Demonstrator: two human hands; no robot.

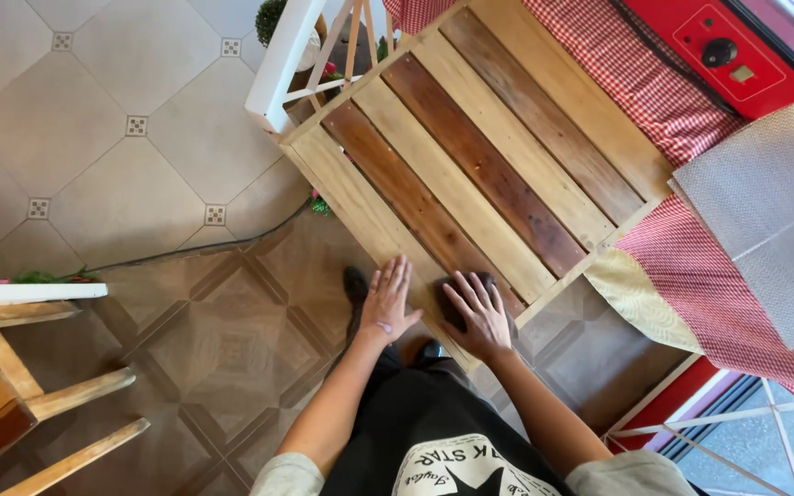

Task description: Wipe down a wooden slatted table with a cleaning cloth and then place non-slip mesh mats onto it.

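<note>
Red checked cloth (pixel 654 101), red appliance (pixel 737 55), grey mesh mat (pixel 765 211), wooden chair (pixel 11 386), black cable (pixel 213 246)

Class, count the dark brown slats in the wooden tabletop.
3. One dark slat ends by the right hand; one runs down the middle; one lies nearest the red checked cloth. Light slats separate them.

Your left hand (pixel 388 298) lies flat, fingers spread, on the near edge of the slatted wooden tabletop (pixel 470 156). Your right hand (pixel 480 312) presses a dark cloth (pixel 457 298) onto the boards just beside it. A red checked cloth (pixel 682 239) lies to the right, touching the tabletop's edge. A stool (pixel 20 386) stands at left on the tiled floor (pixel 94 119).
</note>
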